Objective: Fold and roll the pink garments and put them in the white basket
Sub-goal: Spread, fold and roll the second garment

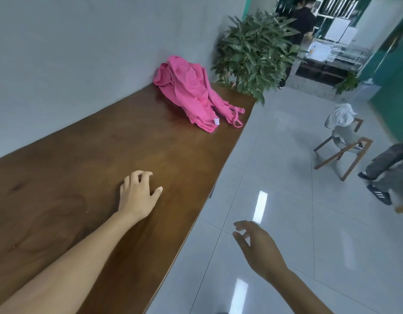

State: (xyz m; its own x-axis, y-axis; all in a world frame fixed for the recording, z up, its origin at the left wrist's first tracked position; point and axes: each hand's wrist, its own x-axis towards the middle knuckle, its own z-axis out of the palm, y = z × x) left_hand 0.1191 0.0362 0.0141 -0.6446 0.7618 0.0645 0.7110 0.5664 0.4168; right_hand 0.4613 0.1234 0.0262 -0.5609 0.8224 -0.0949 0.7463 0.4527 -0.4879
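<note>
Surface: long brown wooden tabletop (pixel 83 177), smooth, slight sheen, its left edge flush against a plain grey wall (pixel 83 53).
Room: glossy pale tiled floor (pixel 286 200) off the tabletop's right edge; leafy green plant (pixel 255 53) behind the far end; wooden-framed chair (pixel 345 143) well apart on the floor, white cloth (pixel 342 114) bunched on it.
Pink garments (pixel 191 94): one crumpled heap at the tabletop's far corner, against the wall; thin straps and a small white tag trail toward the right edge.
Left hand (pixel 137 193): palm down mid-tabletop, fingers loosely curled, thumb out, holding nothing; well short of the heap. Whether the fingertips touch the wood, cannot tell.
Right hand (pixel 257 245): off the right edge, over the floor, fingers slack and parted, holding nothing.
Textures: soft, wrinkled fabric; hard, grained wood.
</note>
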